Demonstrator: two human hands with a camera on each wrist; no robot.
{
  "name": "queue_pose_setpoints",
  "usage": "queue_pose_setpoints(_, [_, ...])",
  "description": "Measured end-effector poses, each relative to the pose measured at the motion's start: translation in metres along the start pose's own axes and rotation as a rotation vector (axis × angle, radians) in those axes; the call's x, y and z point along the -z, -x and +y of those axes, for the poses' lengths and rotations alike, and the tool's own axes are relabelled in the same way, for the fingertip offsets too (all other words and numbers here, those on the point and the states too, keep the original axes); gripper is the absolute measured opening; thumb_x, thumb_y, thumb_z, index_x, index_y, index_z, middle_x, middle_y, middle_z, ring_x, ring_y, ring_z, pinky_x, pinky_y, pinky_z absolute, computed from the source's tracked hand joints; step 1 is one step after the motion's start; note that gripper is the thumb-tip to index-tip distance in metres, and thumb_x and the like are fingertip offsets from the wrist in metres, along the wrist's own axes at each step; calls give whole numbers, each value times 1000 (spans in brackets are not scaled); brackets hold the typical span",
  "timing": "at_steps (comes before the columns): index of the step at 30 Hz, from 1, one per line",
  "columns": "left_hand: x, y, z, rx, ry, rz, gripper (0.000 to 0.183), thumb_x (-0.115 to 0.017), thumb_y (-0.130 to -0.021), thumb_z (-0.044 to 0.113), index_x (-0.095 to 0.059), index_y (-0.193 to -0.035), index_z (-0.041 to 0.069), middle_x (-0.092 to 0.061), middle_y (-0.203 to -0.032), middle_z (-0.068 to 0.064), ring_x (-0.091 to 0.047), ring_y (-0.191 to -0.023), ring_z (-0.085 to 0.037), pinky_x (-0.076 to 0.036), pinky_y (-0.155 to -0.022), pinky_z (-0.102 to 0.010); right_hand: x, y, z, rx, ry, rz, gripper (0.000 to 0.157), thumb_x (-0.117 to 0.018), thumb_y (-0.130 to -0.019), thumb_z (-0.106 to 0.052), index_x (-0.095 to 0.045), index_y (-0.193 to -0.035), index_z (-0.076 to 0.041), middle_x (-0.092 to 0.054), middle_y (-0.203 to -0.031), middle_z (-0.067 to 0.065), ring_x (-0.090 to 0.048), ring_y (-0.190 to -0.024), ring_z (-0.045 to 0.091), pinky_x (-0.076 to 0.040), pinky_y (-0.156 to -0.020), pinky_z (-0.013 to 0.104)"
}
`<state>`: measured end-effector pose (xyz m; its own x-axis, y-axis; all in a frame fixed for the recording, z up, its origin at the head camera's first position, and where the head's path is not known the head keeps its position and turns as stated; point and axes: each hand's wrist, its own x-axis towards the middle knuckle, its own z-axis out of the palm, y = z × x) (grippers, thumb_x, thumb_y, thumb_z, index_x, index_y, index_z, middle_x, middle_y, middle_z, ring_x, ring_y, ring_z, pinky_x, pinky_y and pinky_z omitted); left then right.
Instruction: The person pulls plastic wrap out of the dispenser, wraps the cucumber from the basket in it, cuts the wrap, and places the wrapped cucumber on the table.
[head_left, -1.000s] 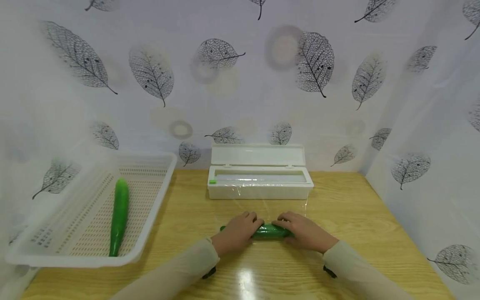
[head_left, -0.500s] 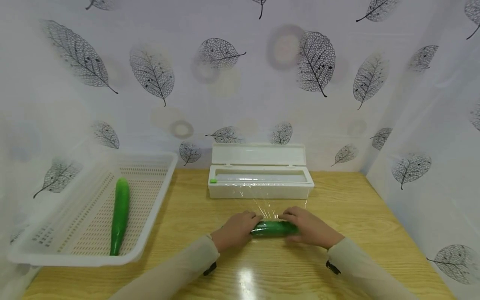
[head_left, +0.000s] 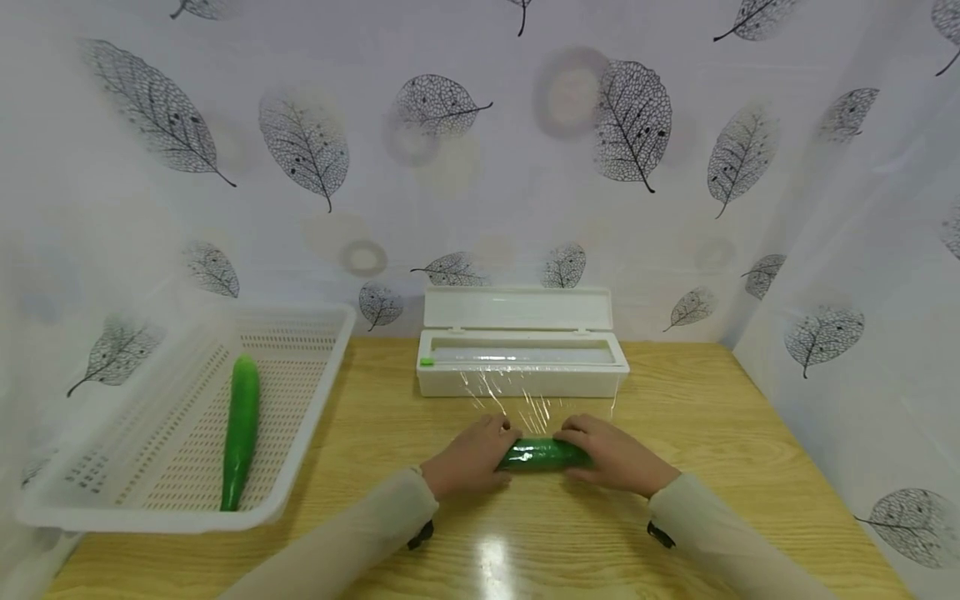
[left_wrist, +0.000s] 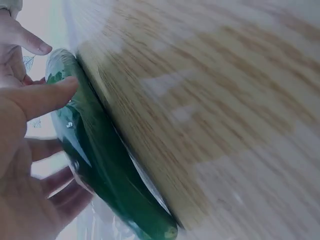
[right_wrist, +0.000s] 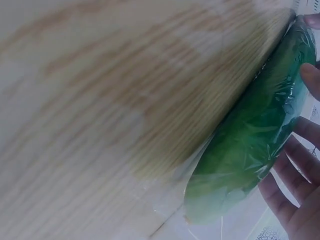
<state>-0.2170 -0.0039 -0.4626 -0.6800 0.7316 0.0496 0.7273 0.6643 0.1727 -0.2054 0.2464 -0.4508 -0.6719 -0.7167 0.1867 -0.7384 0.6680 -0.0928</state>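
Observation:
A green cucumber point(head_left: 543, 455) lies crosswise on the table, wrapped in shiny clear cling film point(head_left: 536, 410). The film runs back from it to the white dispenser box point(head_left: 517, 383). My left hand point(head_left: 468, 457) holds the cucumber's left part, its thumb on the near side and fingers over the far side. On the right part, my right hand point(head_left: 618, 457) grips it the same way. Both wrist views show the wrapped cucumber point(left_wrist: 107, 155) against the table, with creases in the film. The hands cover its ends in the head view.
The dispenser's lid point(head_left: 517, 308) stands raised at the back, with a small green slider point(head_left: 427, 362) on its left. A white perforated basket point(head_left: 311, 417) at the left holds another cucumber point(head_left: 242, 433). A leaf-print curtain point(head_left: 480, 192) surrounds the wooden table point(head_left: 712, 433).
The cucumber has shifted slightly toward the dispenser, with both hands still around it. Bright creases have spread across the film between cucumber and box.

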Motion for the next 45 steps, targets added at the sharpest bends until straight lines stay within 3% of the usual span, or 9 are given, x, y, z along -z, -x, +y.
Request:
queue_pose_setpoints(4, [0, -2, 4, -25, -63, 116, 60, -72, -80, 37, -50, -128, 10, -49, -122, -7, -48, -108, -18, -46, -94, -28, 0, 0, 1, 18, 21, 18, 50, -78, -75, -31, -63, -115, -6, -59, -106, 4, -58, -95, 15, -54, -82, 31])
queue_pose_setpoints(6, [0, -3, 6, -28, -62, 140, 56, -72, -80, 35, -51, -126, 10, -51, -118, -6, -51, -102, -16, -49, -89, -27, 0, 0, 1, 19, 22, 17, 50, -78, -75, -32, -62, -115, -6, -59, -107, 4, -58, -95, 15, -54, -82, 31])
queue_pose_setpoints(13, [-3, -5, 9, 0, -75, 90, 48, -72, -81, 34, -53, -120, 12, -57, -114, -3, -55, -99, -14, -50, -84, -25, 1, -1, 0, -14, 11, -19, 52, -76, -76, -32, -60, -118, -5, -60, -110, 6, -59, -99, 18, -53, -86, 35])
queue_pose_setpoints(21, [-6, -8, 5, 3, -38, 95, 46, -75, -78, 21, -56, -119, 12, -57, -112, -3, -55, -100, -14, -51, -84, -25, 2, -1, 0, -53, -4, -28, 59, -77, -76, -30, -56, -124, -3, -63, -115, 9, -60, -105, 24, -51, -93, 41])
queue_pose_setpoints(28, [-4, -12, 0, 18, 26, 39, 45, -72, -79, 18, -56, -121, 12, -60, -114, -3, -56, -103, -15, -49, -90, -25, 0, -2, 1, -73, 16, 18, 59, -79, -73, -30, -57, -123, -6, -60, -111, 9, -55, -102, 23, -50, -88, 41])
queue_pose_setpoints(36, [2, -13, -1, 17, 59, 45, 46, -72, -78, 17, -56, -121, 12, -63, -119, -2, -60, -107, -17, -49, -94, -29, -10, -3, 7, 19, 64, 142, 54, -82, -69, -31, -61, -114, -10, -59, -110, 4, -51, -106, 23, -47, -88, 42])
queue_pose_setpoints(45, [-3, -13, -10, 4, 56, 26, 48, -70, -82, 27, -55, -126, 18, -62, -114, 0, -58, -101, -13, -49, -88, -27, -10, -7, 3, -23, 66, 75, 55, -79, -73, -32, -59, -117, -7, -59, -109, 6, -57, -101, 21, -51, -87, 39])
